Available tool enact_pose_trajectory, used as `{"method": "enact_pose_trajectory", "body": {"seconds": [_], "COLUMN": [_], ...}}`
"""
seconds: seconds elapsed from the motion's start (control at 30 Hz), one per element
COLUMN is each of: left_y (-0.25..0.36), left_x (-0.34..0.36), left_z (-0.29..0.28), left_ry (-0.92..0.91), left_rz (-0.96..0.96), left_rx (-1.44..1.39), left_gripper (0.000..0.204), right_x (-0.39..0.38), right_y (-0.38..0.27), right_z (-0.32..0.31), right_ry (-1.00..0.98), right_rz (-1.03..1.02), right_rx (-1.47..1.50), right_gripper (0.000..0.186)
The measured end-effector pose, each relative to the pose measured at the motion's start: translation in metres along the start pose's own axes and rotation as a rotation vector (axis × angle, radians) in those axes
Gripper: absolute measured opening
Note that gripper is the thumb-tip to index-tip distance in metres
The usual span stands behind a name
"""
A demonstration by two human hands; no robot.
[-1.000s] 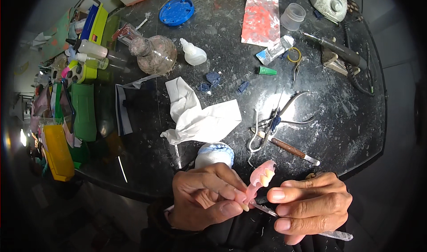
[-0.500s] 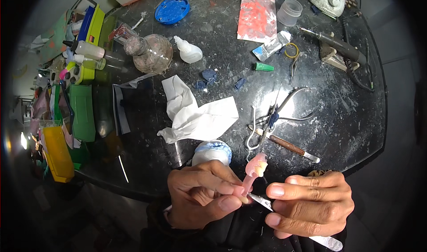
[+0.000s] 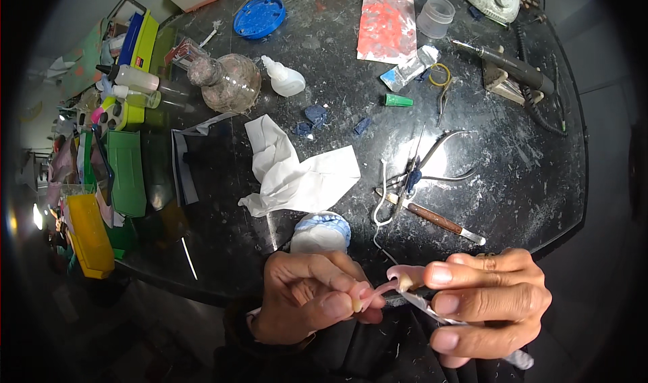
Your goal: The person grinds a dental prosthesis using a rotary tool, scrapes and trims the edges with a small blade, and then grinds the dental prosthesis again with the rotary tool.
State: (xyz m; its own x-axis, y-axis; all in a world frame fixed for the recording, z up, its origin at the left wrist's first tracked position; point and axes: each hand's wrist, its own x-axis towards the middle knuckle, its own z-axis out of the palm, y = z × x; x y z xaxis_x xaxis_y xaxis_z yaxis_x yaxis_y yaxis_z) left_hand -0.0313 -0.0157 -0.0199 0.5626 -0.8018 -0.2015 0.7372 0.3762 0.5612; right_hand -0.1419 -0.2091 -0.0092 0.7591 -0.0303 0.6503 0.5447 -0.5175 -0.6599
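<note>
My left hand (image 3: 314, 290) pinches one end of a pink partial denture (image 3: 385, 287), near a cream-coloured tooth. The denture's other end, pink with pale teeth, reaches across to the fingertips of my right hand (image 3: 493, 305). Gripped in that right hand is a slim metal knife (image 3: 424, 306); its pointed blade lies against or just under the denture's toothed end. The palm hides most of its handle, whose end shows below. Just beyond my left hand stands a white dental cast (image 3: 320, 234) with a blue-marked top.
A crumpled white tissue (image 3: 297, 173), pliers (image 3: 432, 163) and a wooden-handled wax knife (image 3: 439, 222) lie past my hands. Farther back are a glass jar (image 3: 233, 86), a white dropper bottle (image 3: 283, 79) and a rotary handpiece (image 3: 516, 69). Coloured bins (image 3: 125, 173) line the left edge.
The denture has swung from upright to nearly level, its toothed end tipping right toward my right fingers. My right hand has shifted slightly right with the knife, whose blade is now at that end.
</note>
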Motion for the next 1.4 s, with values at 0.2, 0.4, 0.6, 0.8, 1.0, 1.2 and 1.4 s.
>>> {"method": "enact_pose_trajectory", "body": {"seconds": [0.2, 0.4, 0.6, 0.8, 1.0, 1.2, 1.4], "left_y": [-0.006, -0.005, -0.004, -0.004, 0.005, 0.006, 0.008], "left_x": [0.003, 0.005, 0.005, 0.007, 0.005, 0.009, 0.003], "left_z": [-0.001, 0.001, 0.002, 0.0, -0.003, -0.006, 0.002], "left_ry": [-0.004, -0.025, -0.009, -0.028, -0.093, -0.106, -0.136], "left_rz": [0.376, 0.747, 0.868, 0.861, 0.747, 0.731, 0.597], "left_rx": [0.372, 0.859, 1.054, 1.084, 1.027, 0.976, 1.054], "left_gripper": [0.015, 0.028, 0.03, 0.028, 0.027, 0.027, 0.025], "right_x": [0.008, 0.002, 0.008, 0.018, 0.012, -0.005, 0.008], "right_y": [0.006, 0.03, 0.021, 0.017, 0.024, 0.035, 0.02], "right_z": [-0.002, 0.005, 0.013, 0.017, 0.018, 0.014, 0.02], "right_ry": [0.025, 0.137, 0.371, 0.523, 0.483, 0.333, 0.275], "right_rz": [0.11, 0.228, 0.606, 0.727, 0.734, 0.457, 0.606], "right_rx": [0.437, 0.975, 1.049, 1.01, 0.921, 0.866, 0.825], "right_gripper": [0.027, 0.027, 0.029, 0.034, 0.034, 0.028, 0.031]}}
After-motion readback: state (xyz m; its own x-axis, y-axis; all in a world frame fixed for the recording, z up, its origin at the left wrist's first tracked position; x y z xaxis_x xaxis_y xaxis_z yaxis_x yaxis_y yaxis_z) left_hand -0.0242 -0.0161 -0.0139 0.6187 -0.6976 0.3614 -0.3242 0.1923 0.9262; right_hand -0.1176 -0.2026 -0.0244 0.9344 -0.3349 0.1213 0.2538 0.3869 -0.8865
